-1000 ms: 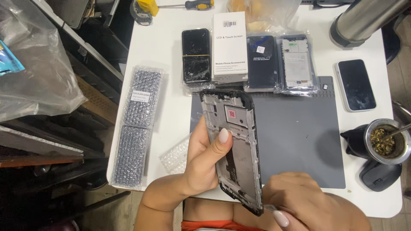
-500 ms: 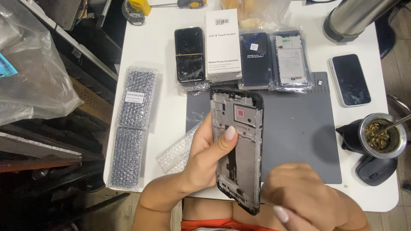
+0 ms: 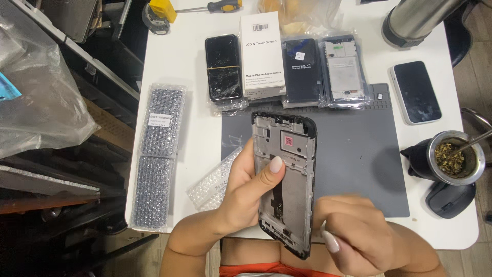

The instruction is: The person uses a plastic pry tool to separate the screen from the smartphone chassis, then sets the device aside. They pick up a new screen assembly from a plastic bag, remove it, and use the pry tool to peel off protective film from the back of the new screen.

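Phone frame [image 3: 287, 174] shifted left — cup [image 3: 456, 156] holds herbs.

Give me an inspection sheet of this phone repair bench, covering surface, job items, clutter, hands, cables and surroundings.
Surface: white table with a grey work mat on it.
Job's things: phone frame assembly, inner side up, held above the mat's near edge.
Clutter: cracked phone, white box, two bagged phone parts, white-edged phone, bubble-wrap packs, loose bubble-wrap piece, screwdriver, metal flask, cup of herbs, dark mouse.
Hands: left hand has its grip around the frame's left edge, thumb on its face; right hand sits at the frame's lower right edge.
Cables: nothing seen.
Surroundings: clear plastic bag and dark shelving at left.
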